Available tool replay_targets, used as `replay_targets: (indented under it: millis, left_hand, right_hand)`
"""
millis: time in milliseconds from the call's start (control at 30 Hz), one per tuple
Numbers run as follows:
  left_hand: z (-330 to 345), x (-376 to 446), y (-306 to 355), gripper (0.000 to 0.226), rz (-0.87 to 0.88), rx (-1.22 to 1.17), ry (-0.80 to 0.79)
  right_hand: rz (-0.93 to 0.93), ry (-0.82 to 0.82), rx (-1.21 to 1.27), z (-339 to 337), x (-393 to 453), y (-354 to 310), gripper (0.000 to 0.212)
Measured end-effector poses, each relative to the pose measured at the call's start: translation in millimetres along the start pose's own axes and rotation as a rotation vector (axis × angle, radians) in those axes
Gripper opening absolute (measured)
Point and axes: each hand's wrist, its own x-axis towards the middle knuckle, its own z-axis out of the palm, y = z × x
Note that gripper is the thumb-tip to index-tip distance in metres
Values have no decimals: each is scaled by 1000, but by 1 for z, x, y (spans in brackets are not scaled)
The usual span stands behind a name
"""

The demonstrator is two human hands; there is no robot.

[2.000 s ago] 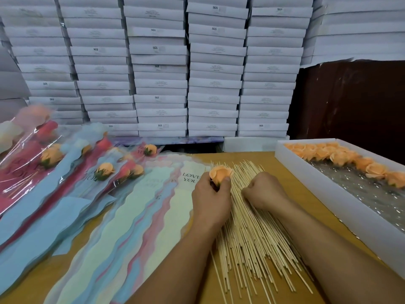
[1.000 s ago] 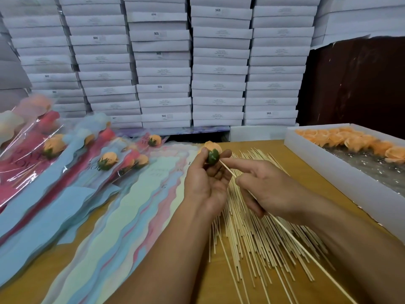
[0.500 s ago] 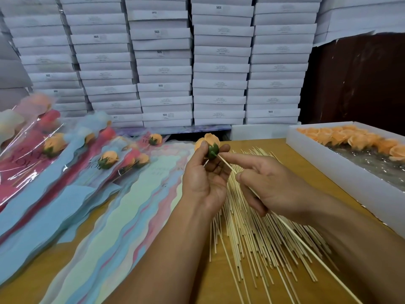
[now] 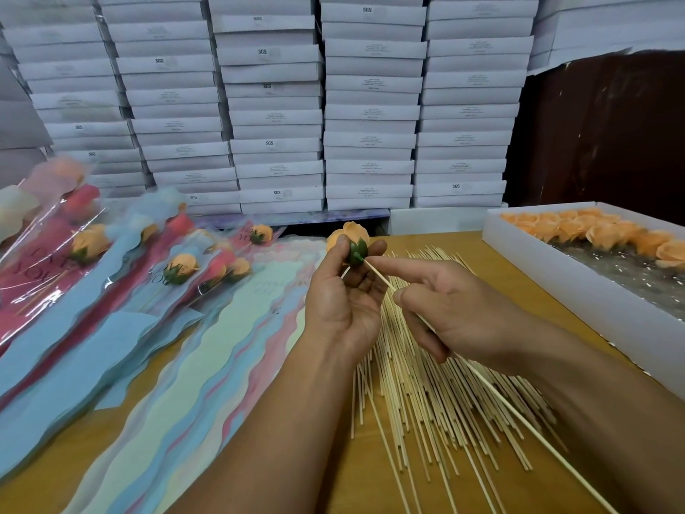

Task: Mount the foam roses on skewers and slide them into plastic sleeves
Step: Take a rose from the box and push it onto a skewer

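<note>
We hold an orange foam rose (image 4: pixel 350 237) up over the middle of the table, our left hand (image 4: pixel 343 298) pinching its green base between thumb and fingertips, while our right hand (image 4: pixel 450 309) grips a single skewer (image 4: pixel 519 417) whose far tip sits right at the little green stub under the flower. Whether the point has gone into the base we cannot tell; it looks to be at the moment of entry. So this rose is, by our reading, mid-mounting and has no sleeve yet. On the left, several finished roses in sleeves (image 4: pixel 178 268) lie fanned across the table, which shows part of the batch is done. Plenty remains: a fan of empty sleeves (image 4: pixel 222 350) spreads beside our left forearm, a loose pile of skewers (image 4: pixel 426 380) lies under both hands, and the white tray (image 4: pixel 578 291) on the right holds a row of bare orange roses (image 4: pixel 600 235) along its far end. Stacked white boxes (image 4: pixel 370 105) fill the wall behind.
</note>
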Motion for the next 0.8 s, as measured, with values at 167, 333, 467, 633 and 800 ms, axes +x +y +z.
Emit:
replay_targets:
  millis: [167, 333, 467, 633, 800]
  left_hand:
    - [1, -1, 0, 23, 3, 15, 5]
    - [2, -1, 0, 25, 7, 27, 8]
    - [1, 0, 0, 29, 6, 30, 7]
    - [0, 0, -1, 26, 4, 43, 2]
    - [1, -1, 0, 22, 28, 77, 15]
  right_hand:
    - [4, -5, -15, -1, -1, 0, 55]
    - [13, -10, -35, -2, -1, -2, 57]
    - [16, -8, -19, -2, -1, -1, 57]
    - [16, 6, -10, -2, -2, -1, 54]
    - [21, 3, -5, -1, -2, -3, 55]
